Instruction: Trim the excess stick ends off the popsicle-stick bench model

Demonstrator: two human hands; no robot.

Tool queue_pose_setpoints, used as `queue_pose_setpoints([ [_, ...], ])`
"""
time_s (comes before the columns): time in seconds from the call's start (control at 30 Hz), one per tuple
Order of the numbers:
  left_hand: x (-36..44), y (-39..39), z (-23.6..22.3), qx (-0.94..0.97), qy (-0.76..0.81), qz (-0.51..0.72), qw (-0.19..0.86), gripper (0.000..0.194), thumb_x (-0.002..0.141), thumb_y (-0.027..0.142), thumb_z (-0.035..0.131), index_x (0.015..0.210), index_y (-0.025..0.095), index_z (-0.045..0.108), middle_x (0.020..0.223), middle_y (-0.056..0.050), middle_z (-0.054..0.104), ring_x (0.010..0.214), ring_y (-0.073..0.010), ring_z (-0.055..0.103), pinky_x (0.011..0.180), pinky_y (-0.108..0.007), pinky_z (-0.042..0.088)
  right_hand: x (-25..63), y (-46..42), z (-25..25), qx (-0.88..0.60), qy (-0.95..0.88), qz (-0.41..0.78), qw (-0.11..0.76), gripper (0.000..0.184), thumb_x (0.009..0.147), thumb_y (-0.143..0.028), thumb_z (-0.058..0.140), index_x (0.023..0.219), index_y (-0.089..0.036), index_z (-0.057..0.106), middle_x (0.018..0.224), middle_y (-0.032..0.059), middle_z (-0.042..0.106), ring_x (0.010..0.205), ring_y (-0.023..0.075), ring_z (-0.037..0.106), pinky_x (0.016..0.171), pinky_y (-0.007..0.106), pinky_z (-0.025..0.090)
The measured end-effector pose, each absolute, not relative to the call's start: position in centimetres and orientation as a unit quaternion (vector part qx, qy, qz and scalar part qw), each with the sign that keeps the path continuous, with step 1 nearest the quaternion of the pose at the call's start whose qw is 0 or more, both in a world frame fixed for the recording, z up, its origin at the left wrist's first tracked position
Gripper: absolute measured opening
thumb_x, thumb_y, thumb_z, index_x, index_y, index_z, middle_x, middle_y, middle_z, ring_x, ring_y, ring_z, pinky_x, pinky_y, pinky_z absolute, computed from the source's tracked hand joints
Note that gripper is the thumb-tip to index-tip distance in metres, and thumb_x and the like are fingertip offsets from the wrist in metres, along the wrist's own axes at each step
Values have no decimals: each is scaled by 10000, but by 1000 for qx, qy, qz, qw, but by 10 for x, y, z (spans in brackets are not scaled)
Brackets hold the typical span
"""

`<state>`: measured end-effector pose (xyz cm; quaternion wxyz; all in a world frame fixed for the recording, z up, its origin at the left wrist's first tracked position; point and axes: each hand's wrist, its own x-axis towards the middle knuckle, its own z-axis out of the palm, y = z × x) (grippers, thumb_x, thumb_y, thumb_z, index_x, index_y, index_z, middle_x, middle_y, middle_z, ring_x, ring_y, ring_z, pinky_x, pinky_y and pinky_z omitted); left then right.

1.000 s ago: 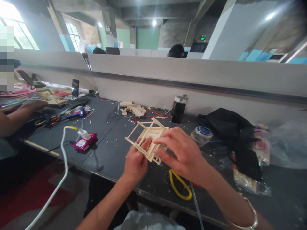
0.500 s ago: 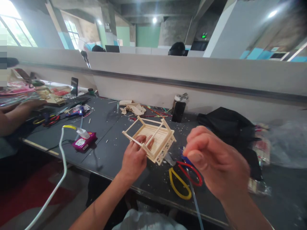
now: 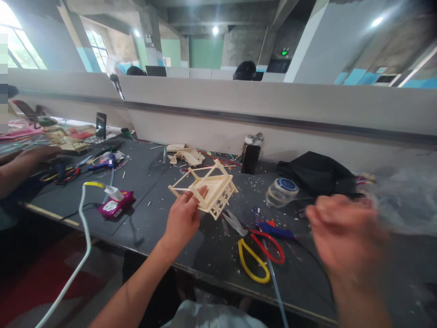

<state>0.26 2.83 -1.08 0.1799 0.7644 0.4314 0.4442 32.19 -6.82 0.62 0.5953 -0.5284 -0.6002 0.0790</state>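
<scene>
My left hand [image 3: 184,216] grips a small frame built of pale wooden sticks [image 3: 220,197], fingers curled over its near side. It is held tilted above the table, a patterned lattice side facing front right. My right hand [image 3: 346,234] is raised on the right, apart from the frame, fingers curled together. Motion blurs it, and anything pinched in it cannot be made out. Below the frame lie scissors [image 3: 235,223] with one red and one yellow handle. Beside them is a blue-handled tool [image 3: 278,230], partly covered by the scissors' surroundings. A clear jar with a blue lid [image 3: 282,193] stands behind.
A phone [image 3: 251,159] leans on a container at the back. Black cloth [image 3: 316,175] and clear plastic [image 3: 403,198] lie right. A purple power block [image 3: 118,205] with a white cable [image 3: 87,241] sits left. A co-worker's hand [image 3: 44,155] is at far left.
My right hand has moved right, away from the frame, uncovering the jar and blue tool. My left hand has shifted slightly left and up, turning the frame.
</scene>
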Motion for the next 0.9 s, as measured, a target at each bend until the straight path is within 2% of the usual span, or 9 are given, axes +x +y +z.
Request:
queue_pose_setpoints([
  [0.07, 4, 26, -8, 728, 423, 488, 228, 563, 708, 4, 512, 1179, 275, 658, 1204, -77, 629, 1137, -277, 551, 1021, -408, 397, 296, -36, 8, -565, -610, 61, 552, 256, 795, -495, 612, 795, -248, 681, 819, 57, 614, 841, 246, 578, 731, 392, 473],
  [0.1, 5, 24, -7, 712, 419, 505, 250, 547, 704, 5, 524, 1156, 277, 671, 1199, -71, 634, 1135, -272, 554, 1025, -399, 395, 284, -29, 9, -595, -615, 53, 516, 251, 791, -468, 627, 864, -236, 689, 893, 69, 641, 886, 255, 588, 778, 400, 472],
  [0.2, 9, 19, -6, 706, 411, 512, 264, 552, 701, 4, 540, 1162, 281, 666, 1201, -64, 635, 1147, -263, 552, 1033, -391, 389, 253, -35, 15, -620, -619, 106, 471, 219, 869, -374, 559, 984, -226, 672, 967, 59, 679, 833, 210, 627, 754, 345, 490],
  [0.3, 12, 15, -9, 723, 404, 503, 247, 562, 712, 10, 544, 1193, 281, 647, 1216, -71, 626, 1148, -261, 556, 1019, -388, 404, 227, -48, 26, -590, -645, 112, 471, 146, 878, -330, 575, 932, -242, 678, 901, 22, 681, 735, 161, 621, 681, 279, 485],
  [0.43, 12, 11, -12, 748, 383, 498, 216, 561, 724, 25, 541, 1223, 269, 622, 1239, -77, 618, 1164, -261, 551, 1014, -396, 418, 205, -46, 38, -532, -702, 83, 466, 82, 869, -263, 606, 896, -229, 676, 852, 11, 654, 710, 134, 598, 630, 242, 463],
  [0.57, 9, 9, -13, 799, 359, 468, 119, 558, 776, 23, 465, 1290, 225, 545, 1248, -101, 608, 1177, -244, 539, 982, -425, 451, 202, -41, 40, -498, -741, 61, 446, 80, 884, -212, 589, 876, -219, 669, 824, 5, 644, 743, 125, 604, 675, 233, 462],
  [0.67, 8, 7, -14, 809, 346, 468, 84, 543, 794, 19, 448, 1297, 209, 521, 1240, -113, 607, 1164, -229, 544, 959, -410, 472, 204, -42, 39, -486, -758, 46, 432, 98, 901, -206, 567, 873, -222, 660, 827, 7, 644, 781, 130, 610, 713, 237, 464],
  [0.8, 9, 5, -14, 807, 337, 478, 87, 531, 792, 15, 455, 1281, 209, 530, 1219, -110, 616, 1143, -219, 558, 945, -388, 481, 205, -42, 38, -467, -780, 3, 418, 95, 909, -184, 531, 871, -214, 612, 833, 20, 622, 813, 146, 592, 737, 261, 458],
  [0.9, 9, 3, -13, 791, 343, 490, 125, 552, 773, -13, 450, 1262, 221, 551, 1213, -92, 622, 1134, -203, 567, 950, -361, 474, 205, -40, 38, -468, -753, -50, 460, 91, 906, -161, 475, 843, -200, 527, 799, 25, 560, 756, 150, 545, 691, 272, 443],
])
